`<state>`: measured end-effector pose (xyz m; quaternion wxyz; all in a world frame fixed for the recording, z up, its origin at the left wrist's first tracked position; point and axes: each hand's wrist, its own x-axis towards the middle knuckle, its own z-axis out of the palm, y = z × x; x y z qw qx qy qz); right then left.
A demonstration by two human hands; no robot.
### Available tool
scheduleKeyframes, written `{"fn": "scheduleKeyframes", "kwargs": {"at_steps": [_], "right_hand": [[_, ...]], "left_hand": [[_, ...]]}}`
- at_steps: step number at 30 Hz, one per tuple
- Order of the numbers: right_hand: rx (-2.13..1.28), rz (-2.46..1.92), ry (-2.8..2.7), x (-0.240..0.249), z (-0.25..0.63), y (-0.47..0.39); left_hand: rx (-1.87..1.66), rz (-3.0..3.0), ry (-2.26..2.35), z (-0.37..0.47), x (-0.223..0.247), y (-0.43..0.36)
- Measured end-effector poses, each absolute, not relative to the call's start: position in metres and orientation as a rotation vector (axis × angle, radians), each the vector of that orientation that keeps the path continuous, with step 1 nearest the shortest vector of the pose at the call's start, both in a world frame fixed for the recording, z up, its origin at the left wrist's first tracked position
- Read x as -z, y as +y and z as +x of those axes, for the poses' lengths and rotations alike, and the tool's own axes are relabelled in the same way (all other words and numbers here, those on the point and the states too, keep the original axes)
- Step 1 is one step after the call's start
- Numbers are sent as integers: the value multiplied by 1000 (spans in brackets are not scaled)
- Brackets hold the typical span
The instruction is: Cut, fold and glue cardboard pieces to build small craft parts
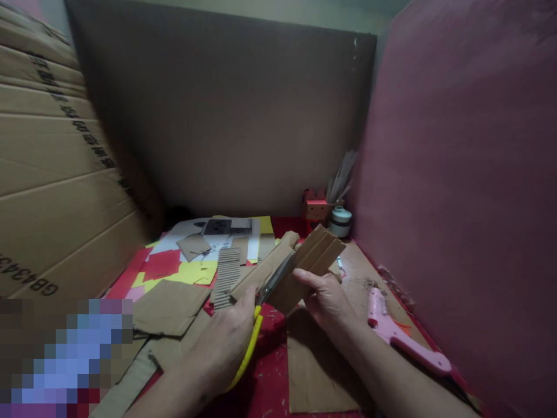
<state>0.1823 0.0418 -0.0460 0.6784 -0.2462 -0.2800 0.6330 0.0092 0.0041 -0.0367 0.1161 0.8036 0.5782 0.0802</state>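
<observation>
My left hand (226,342) grips yellow-handled scissors (261,316), whose grey blades are cutting into a brown corrugated cardboard piece (315,255). My right hand (328,296) holds that cardboard piece from below and to the right, fingers along its lower edge. A narrower cardboard strip (265,270) lies along the left of the blades, partly separated from the main piece. Both hands hover above a red work surface (272,337).
Cardboard scraps (169,305), red and yellow paper (183,270) and a ridged strip (227,277) litter the surface. A pink glue gun (391,331) lies at the right. A small red box and a white jar (340,220) stand at the back. Cardboard walls (226,116) enclose the space.
</observation>
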Motion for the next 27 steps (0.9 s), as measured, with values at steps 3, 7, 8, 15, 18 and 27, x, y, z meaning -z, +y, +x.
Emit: {"fn": "scheduleKeyframes", "kwargs": {"at_steps": [3, 7, 8, 15, 18, 27], "right_hand": [[-1448, -551, -637, 46, 182, 41], [-1461, -562, -625, 47, 182, 39], [-1464, -562, -625, 47, 182, 39], [-1497, -589, -621, 46, 182, 40], [-1498, -583, -609, 47, 182, 40], [-1482, -586, -595, 47, 181, 40]], "left_hand": [[-230, 2337, 1688, 9, 36, 4], [-234, 2327, 1689, 7, 35, 5], [-233, 2329, 1688, 7, 35, 5], [-224, 2325, 1663, 8, 33, 5], [-242, 2318, 1669, 9, 31, 4], [-175, 2244, 1645, 9, 23, 1]]}}
